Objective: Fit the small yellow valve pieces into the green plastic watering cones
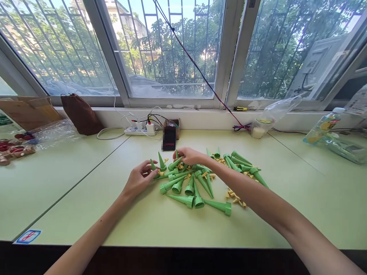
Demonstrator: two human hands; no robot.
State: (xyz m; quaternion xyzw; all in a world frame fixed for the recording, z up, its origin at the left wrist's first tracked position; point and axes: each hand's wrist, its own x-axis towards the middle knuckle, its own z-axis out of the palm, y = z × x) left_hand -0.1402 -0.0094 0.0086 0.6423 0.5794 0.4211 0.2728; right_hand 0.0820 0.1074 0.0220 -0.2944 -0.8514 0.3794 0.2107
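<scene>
My left hand (pixel 140 178) is closed with thumb and fingers around a green plastic watering spike (pixel 153 164), its pointed end up. Just right of it another green spike (pixel 162 162) stands upright on its wide collar. My right hand (pixel 187 156) reaches over the far side of the pile, its fingers pinched on a green spike (pixel 177 154) that is partly hidden. Between and below the hands lies a loose heap of green spikes (pixel 189 186), with small yellow valve pieces (pixel 204 175) scattered among them.
More green spikes (pixel 242 162) and yellow pieces (pixel 235 198) lie to the right, near my right forearm. Behind the heap are a dark phone-like device (pixel 169 138) and a power strip (pixel 140 131). A brown bag (pixel 80 114) stands left; a bottle (pixel 323 126) stands right.
</scene>
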